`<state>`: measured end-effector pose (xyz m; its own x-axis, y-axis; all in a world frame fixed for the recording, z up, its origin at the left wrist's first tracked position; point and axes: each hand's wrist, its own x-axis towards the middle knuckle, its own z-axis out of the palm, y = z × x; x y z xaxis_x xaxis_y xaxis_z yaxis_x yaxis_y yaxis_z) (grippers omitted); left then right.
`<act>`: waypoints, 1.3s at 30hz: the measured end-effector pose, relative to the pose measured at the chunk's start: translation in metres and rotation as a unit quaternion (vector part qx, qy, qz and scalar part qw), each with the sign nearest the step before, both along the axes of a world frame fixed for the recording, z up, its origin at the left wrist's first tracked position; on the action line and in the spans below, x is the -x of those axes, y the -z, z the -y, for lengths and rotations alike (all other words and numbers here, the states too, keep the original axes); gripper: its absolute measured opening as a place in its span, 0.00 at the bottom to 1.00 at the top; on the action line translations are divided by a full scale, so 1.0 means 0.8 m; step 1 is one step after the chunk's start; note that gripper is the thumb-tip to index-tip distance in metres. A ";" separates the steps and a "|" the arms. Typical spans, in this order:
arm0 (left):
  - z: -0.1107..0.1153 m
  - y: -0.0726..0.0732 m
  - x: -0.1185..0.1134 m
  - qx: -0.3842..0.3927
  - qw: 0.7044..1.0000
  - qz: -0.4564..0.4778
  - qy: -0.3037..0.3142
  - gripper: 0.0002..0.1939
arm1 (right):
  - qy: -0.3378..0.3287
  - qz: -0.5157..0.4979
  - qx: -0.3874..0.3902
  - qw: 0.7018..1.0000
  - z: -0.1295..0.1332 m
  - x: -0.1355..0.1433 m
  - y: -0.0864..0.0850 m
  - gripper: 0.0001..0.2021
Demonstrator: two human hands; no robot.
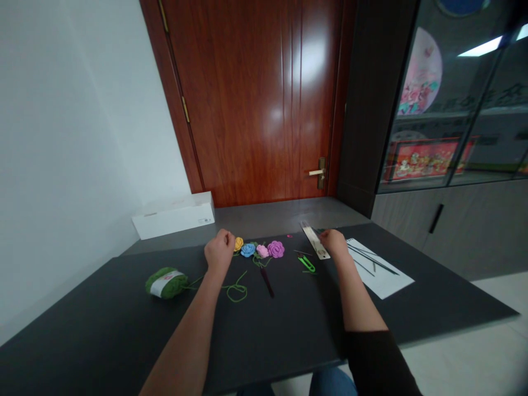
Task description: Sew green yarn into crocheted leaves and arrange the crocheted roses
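Note:
My left hand (220, 250) is closed beside the yellow crochet flower (238, 244); whatever its fingers may hold is hidden. A blue flower (248, 250), a pink flower (263, 251) and a purple flower (276, 249) lie in a row to its right. Below them rests a dark crochet hook (267, 281). My right hand (333, 242) reaches over the right side of a pale packet (315, 240), fingers pressed together near some thin dark stems; what they grip is too small to make out. Green scissors (306, 263) lie left of this hand.
Green yarn (167, 283) lies at the left of the dark table (289, 335), with a loose strand (236, 293). A white box (174, 216) stands behind. White paper (381, 269) with thin dark rods is at the right.

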<state>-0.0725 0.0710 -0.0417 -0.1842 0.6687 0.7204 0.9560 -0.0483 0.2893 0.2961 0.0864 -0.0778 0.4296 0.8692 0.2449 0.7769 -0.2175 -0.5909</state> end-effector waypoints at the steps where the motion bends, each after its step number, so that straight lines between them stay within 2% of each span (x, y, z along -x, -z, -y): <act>1: -0.001 0.000 0.000 0.003 1.000 0.001 -0.002 0.11 | 0.013 0.007 0.005 1.000 0.002 -0.006 0.001 0.07; 5: -0.003 0.003 -0.002 0.013 1.000 -0.009 0.003 0.12 | 0.028 0.026 0.053 0.998 0.003 -0.008 0.008 0.10; 10: -0.004 0.006 -0.007 0.023 0.999 -0.024 0.012 0.12 | 0.049 0.039 0.091 0.994 -0.008 0.024 0.016 0.25; 12: -0.002 0.006 -0.008 0.027 0.999 -0.024 0.018 0.11 | 0.053 0.033 0.098 0.993 -0.010 0.032 0.017 0.27; 16: 0.002 0.004 -0.011 0.028 0.999 -0.004 0.038 0.10 | 0.033 0.007 0.090 0.995 -0.010 0.032 0.014 0.19; 19: 0.001 0.001 -0.017 0.015 0.993 0.080 0.083 0.09 | 0.013 -0.020 0.046 0.999 -0.008 0.032 0.003 0.13; 21: -0.001 -0.003 -0.025 0.016 0.962 0.211 0.169 0.08 | -0.009 -0.040 0.003 0.999 -0.006 0.038 -0.009 0.14; 22: 0.000 -0.005 -0.030 0.025 0.929 0.290 0.229 0.08 | -0.028 -0.052 -0.018 0.998 -0.004 0.044 -0.015 0.15; 24: 0.003 -0.009 -0.043 0.064 0.830 0.438 0.341 0.11 | -0.081 -0.078 -0.051 0.992 0.000 0.061 -0.025 0.16; 26: 0.010 -0.012 -0.056 0.106 0.742 0.511 0.422 0.26 | -0.139 -0.107 -0.069 0.982 0.007 0.084 -0.031 0.16; 28: 0.016 -0.012 -0.068 0.137 0.670 0.567 0.460 0.43 | -0.204 -0.159 -0.082 0.963 0.015 0.109 -0.032 0.16; 29: 0.018 -0.011 -0.073 0.131 0.643 0.596 0.462 0.48 | -0.249 -0.201 -0.085 0.944 0.020 0.121 -0.031 0.15; 31: 0.017 -0.006 -0.078 0.105 0.601 0.650 0.452 0.52 | -0.341 -0.283 -0.069 0.894 0.030 0.143 -0.028 0.15; 33: 0.010 -0.002 -0.075 0.059 0.578 0.694 0.426 0.48 | -0.409 -0.335 -0.036 0.848 0.039 0.160 -0.026 0.16; 34: 0.005 0.000 -0.071 0.037 0.578 0.704 0.412 0.44 | -0.429 -0.351 -0.022 0.832 0.043 0.166 -0.025 0.16; 36: -0.005 0.003 -0.058 -0.014 0.595 0.707 0.382 0.37 | -0.448 -0.372 -0.011 0.813 0.048 0.174 -0.023 0.15; 39: -0.016 0.002 -0.030 -0.092 0.636 0.696 0.321 0.30 | -0.459 -0.388 -0.002 0.800 0.054 0.181 -0.023 0.15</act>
